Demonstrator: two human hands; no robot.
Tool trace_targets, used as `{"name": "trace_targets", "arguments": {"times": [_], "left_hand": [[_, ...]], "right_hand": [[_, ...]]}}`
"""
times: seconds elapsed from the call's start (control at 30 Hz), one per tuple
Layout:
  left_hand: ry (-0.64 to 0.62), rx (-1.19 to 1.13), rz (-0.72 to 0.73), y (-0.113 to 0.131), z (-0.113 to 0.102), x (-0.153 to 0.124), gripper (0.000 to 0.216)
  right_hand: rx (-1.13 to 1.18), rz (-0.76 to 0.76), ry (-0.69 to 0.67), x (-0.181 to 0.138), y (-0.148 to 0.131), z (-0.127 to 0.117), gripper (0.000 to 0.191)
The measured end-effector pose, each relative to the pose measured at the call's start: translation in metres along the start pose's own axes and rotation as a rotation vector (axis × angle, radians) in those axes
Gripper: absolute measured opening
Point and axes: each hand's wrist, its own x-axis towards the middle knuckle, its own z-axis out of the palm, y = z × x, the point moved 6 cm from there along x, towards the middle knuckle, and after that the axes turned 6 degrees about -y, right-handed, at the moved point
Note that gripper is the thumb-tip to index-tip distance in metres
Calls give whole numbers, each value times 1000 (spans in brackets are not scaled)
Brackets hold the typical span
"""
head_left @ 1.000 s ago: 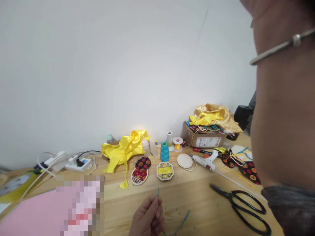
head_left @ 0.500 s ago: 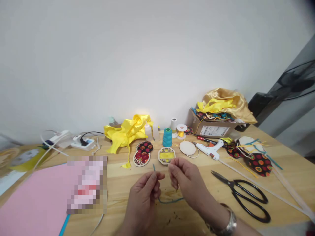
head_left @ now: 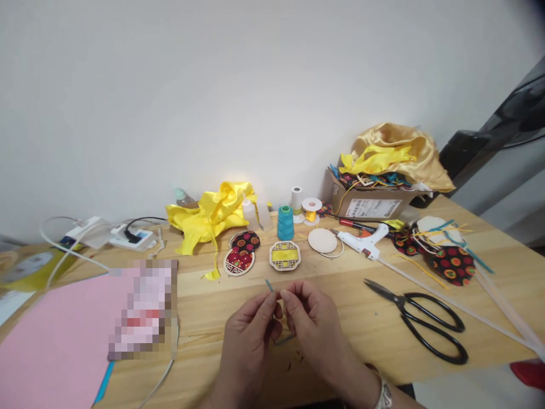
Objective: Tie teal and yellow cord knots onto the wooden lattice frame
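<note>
Teal cord (head_left: 269, 285), in left hand (head_left: 250, 335); tip pointing away, slightly leftward

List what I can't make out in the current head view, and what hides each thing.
All in the head view:
Teal cord: its middle is hidden by the fingers of the left hand and right hand; any knot there is out of sight.
Cardboard box: part of its contents is covered by gold cloth.
Pink sheet: cut off by the left edge; pixelation masks details at its right.
Red object: cut off by the right edge.
</note>
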Motion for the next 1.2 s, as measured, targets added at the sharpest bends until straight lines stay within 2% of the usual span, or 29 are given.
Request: {"name": "trace_targets", "arguments": {"times": [0.53,0.83,0.97,1.2], "left_hand": [[-24,-7,-31,-6,1,3,19],[-5,-28,-73,-7,2,4,22],[-24,-17,-44,-4,1,4,22],[-24,27,-26,1,3,2,21]], "right_hand": [[-97,-39,14,3,6,1,21],[-258,-115,39,1,2,2,23],[-240,-102,14,0,3,4,22],[-355,-131,25,0,0,3,22]]}}
